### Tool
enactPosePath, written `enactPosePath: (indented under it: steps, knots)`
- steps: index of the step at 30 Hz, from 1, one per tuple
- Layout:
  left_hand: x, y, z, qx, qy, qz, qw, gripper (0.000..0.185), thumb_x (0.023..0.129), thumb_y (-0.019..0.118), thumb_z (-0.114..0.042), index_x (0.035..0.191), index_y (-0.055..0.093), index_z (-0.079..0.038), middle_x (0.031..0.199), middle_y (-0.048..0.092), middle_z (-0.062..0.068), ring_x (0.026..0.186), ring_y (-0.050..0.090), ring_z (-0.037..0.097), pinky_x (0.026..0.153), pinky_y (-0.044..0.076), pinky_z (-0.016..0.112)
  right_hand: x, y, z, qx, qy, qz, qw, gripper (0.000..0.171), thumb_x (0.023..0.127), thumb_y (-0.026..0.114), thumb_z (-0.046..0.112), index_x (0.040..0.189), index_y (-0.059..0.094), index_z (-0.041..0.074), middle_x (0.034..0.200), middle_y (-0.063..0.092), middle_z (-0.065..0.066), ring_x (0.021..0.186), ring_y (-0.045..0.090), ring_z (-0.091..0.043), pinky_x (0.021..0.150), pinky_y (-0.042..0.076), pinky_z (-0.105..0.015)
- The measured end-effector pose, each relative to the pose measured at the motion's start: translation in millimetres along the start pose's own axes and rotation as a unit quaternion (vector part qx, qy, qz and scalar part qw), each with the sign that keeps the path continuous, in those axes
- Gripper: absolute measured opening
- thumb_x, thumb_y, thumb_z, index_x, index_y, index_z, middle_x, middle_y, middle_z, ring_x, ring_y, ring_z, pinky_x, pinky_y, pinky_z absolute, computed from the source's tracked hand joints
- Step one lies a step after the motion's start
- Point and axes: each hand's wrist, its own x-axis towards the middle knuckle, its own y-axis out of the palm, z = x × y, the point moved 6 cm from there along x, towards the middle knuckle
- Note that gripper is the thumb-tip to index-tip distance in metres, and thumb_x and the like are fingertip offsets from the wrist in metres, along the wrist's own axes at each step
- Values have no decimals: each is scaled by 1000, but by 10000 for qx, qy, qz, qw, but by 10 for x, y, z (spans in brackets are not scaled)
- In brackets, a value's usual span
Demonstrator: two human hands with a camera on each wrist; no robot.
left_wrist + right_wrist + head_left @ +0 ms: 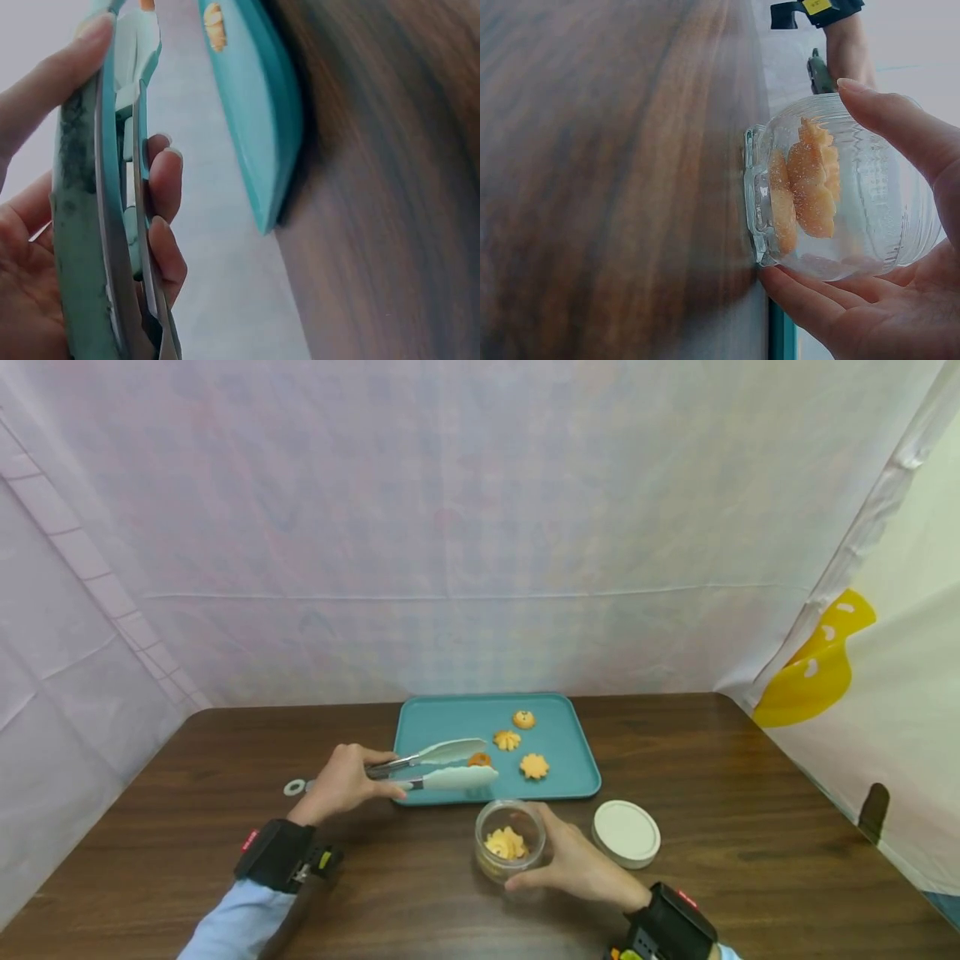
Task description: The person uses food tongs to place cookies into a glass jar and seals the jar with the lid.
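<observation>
My left hand (347,781) grips the tongs (81,217), metal with pale green tips and grip covers, thumb on one arm and fingertips on the other. The tong tips reach over the blue-green tray (435,718), with a browner cookie (480,760) between them. My right hand (581,858) curls round a clear glass jar (487,864), thumb on the near side and fingers on the far side. Upright at the table surface, the jar has its mouth uncovered. Inside it, several golden cookies (814,180) lie stacked near the bottom.
Three more cookies, including a flower-shaped one (534,767), lie on the tray's right half. A round white lid (627,832) rests on the brown wooden table (720,777), right of the jar. Pale cloth (480,527) hangs behind the table, with a yellow cutout (813,681) at right.
</observation>
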Motion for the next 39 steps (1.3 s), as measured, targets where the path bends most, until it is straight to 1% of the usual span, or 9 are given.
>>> enactPosePath:
  steps: [2,4,9,11,18,27,31,34,39]
  knots:
    - [-15,-11,-24,-57,48,89,9999,58,65,76,-33,111,62,0,44,41,1,46,6,6,43,16,23,1,-4,4,-31,-45,-29,10000,83,65,75,44,131,34,16,120,53,-8,108,51,-23,85,43,-35]
    - [-31,-29,-57,-94,96,134,9998,59,66,76,-34,112,62,-1,45,41,1,46,7,6,43,16,23,2,-7,6,-45,-57,-46,10000,83,65,75,44,131,34,16,120,53,-9,108,51,-24,84,43,-35]
    - [-74,-90,-153,-89,293,129,9994,60,66,75,-36,112,62,-1,70,63,6,47,17,7,46,23,25,3,-10,6,-22,-42,-44,10000,82,65,75,44,131,34,17,121,53,-9,108,51,-24,84,43,-34]
    - [-92,-118,-191,-94,386,110,9992,60,66,74,-37,112,62,-1,77,65,7,49,22,6,48,26,26,3,-12,7,-20,-42,-41,10000,82,65,75,44,131,34,17,120,53,-9,108,51,-24,84,43,-34]
    - [-130,-184,-291,-176,587,180,9980,58,67,74,-36,112,62,-2,50,43,-2,49,17,5,46,23,24,11,-12,-4,-42,23,9,10000,84,65,75,43,132,33,14,122,52,-8,108,51,-23,84,43,-34]
    - [-176,-185,-386,-119,922,285,9953,57,68,72,-39,112,62,-4,55,50,-6,49,30,5,50,31,26,2,3,-11,18,107,77,9999,83,66,74,43,132,33,13,124,51,-11,111,50,-24,83,44,-34]
    - [-205,-177,-436,-313,1157,339,9922,56,69,71,-38,112,62,-3,79,65,5,57,50,4,56,41,23,4,5,-10,-36,162,79,9998,83,66,74,43,132,33,12,125,50,-11,112,49,-25,83,44,-37]
    - [-218,-150,-454,-559,1217,461,9899,56,69,71,-36,112,61,-2,100,65,14,71,60,8,64,48,23,4,5,-10,-24,203,82,9998,84,66,74,43,132,33,11,124,50,-10,111,49,-25,84,42,-40]
    - [-225,-92,-463,-655,1215,606,9886,58,68,71,-38,113,61,-3,102,65,12,74,61,8,65,49,21,-4,6,-10,83,297,145,9994,85,67,74,41,133,31,9,126,48,-12,113,47,-28,87,40,-46]
